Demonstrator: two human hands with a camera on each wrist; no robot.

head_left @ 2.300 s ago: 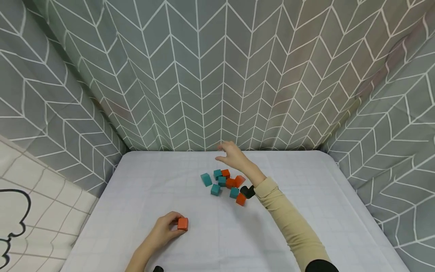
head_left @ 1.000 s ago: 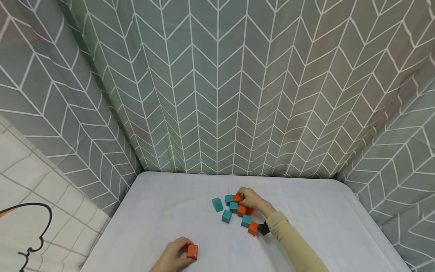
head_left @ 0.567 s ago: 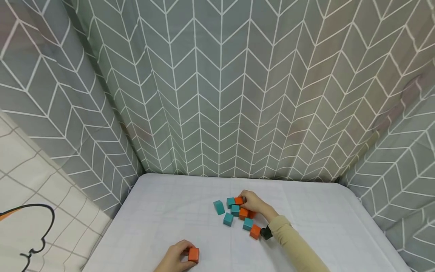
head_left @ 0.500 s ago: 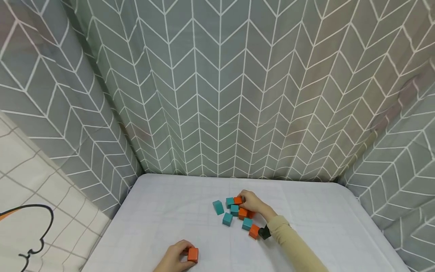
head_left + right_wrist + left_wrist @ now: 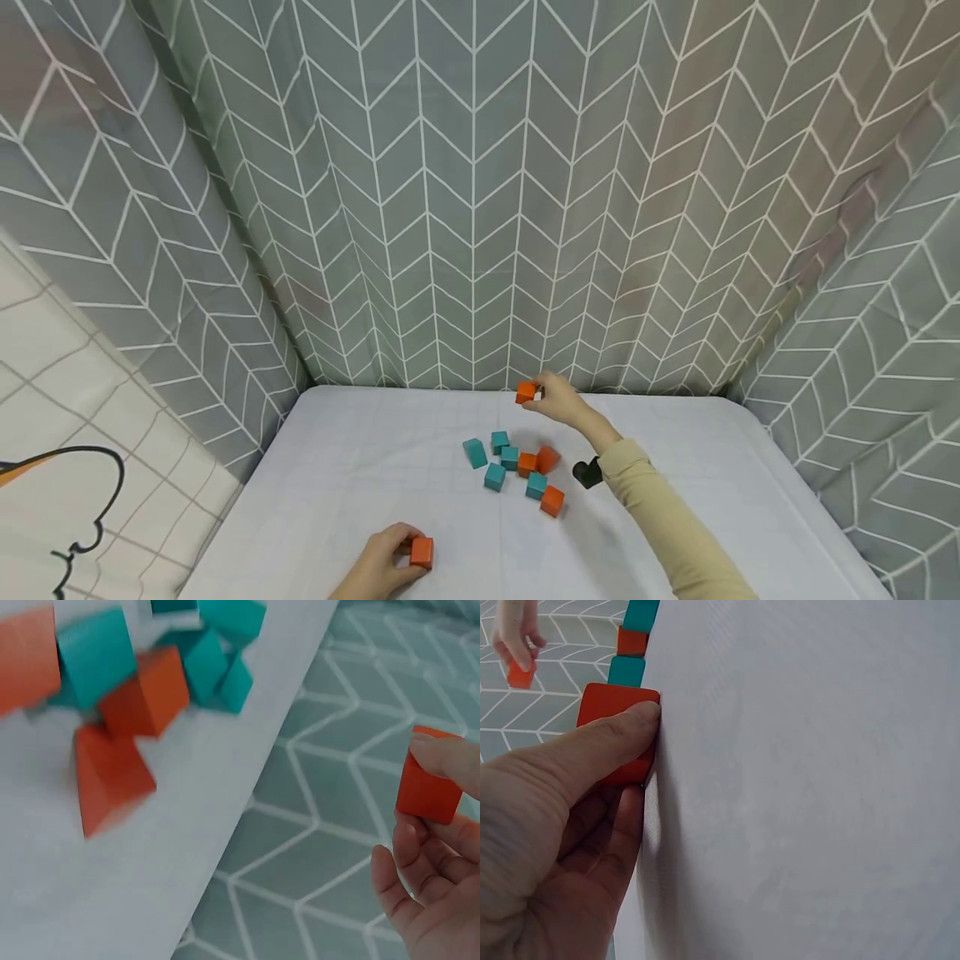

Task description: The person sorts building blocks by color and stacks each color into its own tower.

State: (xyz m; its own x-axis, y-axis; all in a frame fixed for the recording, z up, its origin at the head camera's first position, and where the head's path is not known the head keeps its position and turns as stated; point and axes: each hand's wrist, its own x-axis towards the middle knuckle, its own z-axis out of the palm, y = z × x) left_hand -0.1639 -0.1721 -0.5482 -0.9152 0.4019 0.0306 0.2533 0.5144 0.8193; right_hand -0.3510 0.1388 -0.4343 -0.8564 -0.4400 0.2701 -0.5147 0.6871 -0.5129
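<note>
Left hand (image 5: 381,565) low on the near side of the white table (image 5: 315,483), thumb and fingers pinched on opposite sides of a near orange block (image 5: 422,553), which sat on the cloth. Right hand (image 5: 560,402) out at the far edge, thumb and fingertips clamped on a second orange block (image 5: 526,392), held up clear of the surface (my wrist view showed only curtain (image 5: 300,802) behind it). Between the two, the loose pile: five teal blocks (image 5: 494,477), one longer than the others, and three orange blocks (image 5: 552,502), a few touching or nearly so. I judged the step in hand to be a pick with the block in the air and not yet placed. The next move, I reckoned, called for bringing the second block over the pile without brushing it, toward the one under my left hand, then turning its faces square and lowering gently. Whether it belonged beside the near block or on top, I could not tell. Left hand best kept firm meanwhile, as small smooth-looking blocks would probably skid if bumped.
</note>
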